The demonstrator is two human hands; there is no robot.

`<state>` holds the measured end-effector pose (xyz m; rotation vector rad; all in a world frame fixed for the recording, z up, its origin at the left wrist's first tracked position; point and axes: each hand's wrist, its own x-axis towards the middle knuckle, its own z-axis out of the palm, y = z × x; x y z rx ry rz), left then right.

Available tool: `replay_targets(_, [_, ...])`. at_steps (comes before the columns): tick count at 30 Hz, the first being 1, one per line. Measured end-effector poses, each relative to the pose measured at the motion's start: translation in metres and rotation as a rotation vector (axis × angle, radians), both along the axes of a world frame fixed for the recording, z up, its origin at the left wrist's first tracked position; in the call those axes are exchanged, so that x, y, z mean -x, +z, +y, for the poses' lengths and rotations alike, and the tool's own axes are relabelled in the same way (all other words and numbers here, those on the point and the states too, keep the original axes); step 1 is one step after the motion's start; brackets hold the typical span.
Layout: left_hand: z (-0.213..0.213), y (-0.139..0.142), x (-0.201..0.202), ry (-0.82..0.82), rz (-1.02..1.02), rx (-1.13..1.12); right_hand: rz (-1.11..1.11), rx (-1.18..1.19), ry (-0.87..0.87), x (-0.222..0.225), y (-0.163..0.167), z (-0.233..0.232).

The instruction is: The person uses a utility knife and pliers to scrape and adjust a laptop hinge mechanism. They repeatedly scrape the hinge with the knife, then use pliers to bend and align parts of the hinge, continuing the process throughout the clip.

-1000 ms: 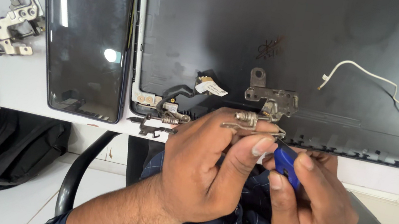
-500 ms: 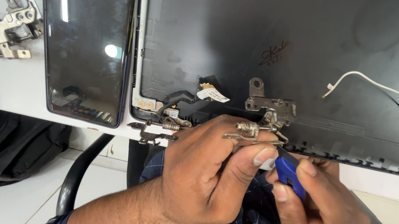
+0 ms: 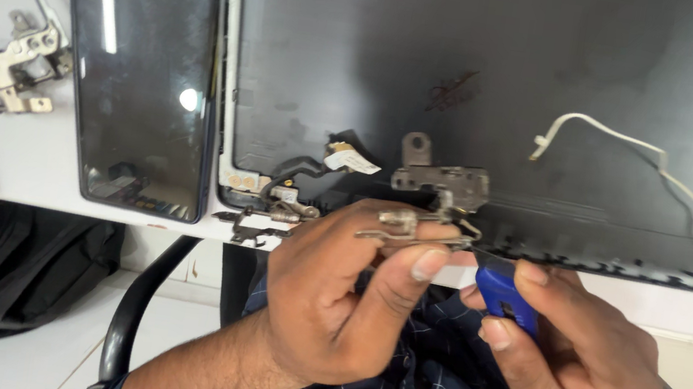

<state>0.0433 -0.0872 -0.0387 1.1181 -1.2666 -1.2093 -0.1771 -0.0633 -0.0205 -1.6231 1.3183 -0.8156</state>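
- One metal hinge (image 3: 414, 228) sits pinched in the left hand (image 3: 341, 298) at the desk's (image 3: 34, 169) front edge.
- The right hand (image 3: 585, 363) grips a blue screwdriver (image 3: 505, 300) tightly, its tip touching the hinge.
- A dark laptop lid (image 3: 516, 83) lies just behind.

Electronics repair bench, most likely a small laptop workshop: a stripped laptop lid (image 3: 560, 89) lies inside-up on a white table (image 3: 25, 167), with a bare metal hinge (image 3: 448, 182), a loose white wire (image 3: 625, 143) and a ribbon cable (image 3: 342, 160) exposed. A second dark panel (image 3: 144, 58) sits beside it, and spare hinge brackets (image 3: 3, 69) lie loose on the table's far left. Below the table edge, a black backpack (image 3: 10, 274) rests on a pale floor beside a black chair arm (image 3: 136, 309).
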Motion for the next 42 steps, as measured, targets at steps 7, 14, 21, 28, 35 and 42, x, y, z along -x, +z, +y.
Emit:
replay_targets(7, [0.001,-0.008,-0.003,0.033,-0.059,-0.022,0.214,0.053,-0.455,0.073,0.016,0.003])
replay_targets(14, [0.000,-0.019,-0.005,0.045,-0.064,-0.074,0.776,0.002,-0.526,0.236,-0.017,-0.050])
replay_targets(21, [-0.005,-0.028,0.002,0.053,0.080,-0.008,0.869,0.245,-0.407,0.248,-0.043,-0.070])
replay_targets(28, [-0.010,-0.026,0.005,0.046,0.179,-0.038,0.911,0.174,-0.520,0.288,-0.083,-0.081])
replay_targets(35, [-0.011,-0.025,0.004,0.025,0.241,-0.060,0.908,0.071,-0.530,0.280,-0.082,-0.019])
replay_targets(42, [-0.009,-0.023,0.000,0.010,0.266,-0.040,1.145,0.379,-0.229,0.228,-0.043,-0.001])
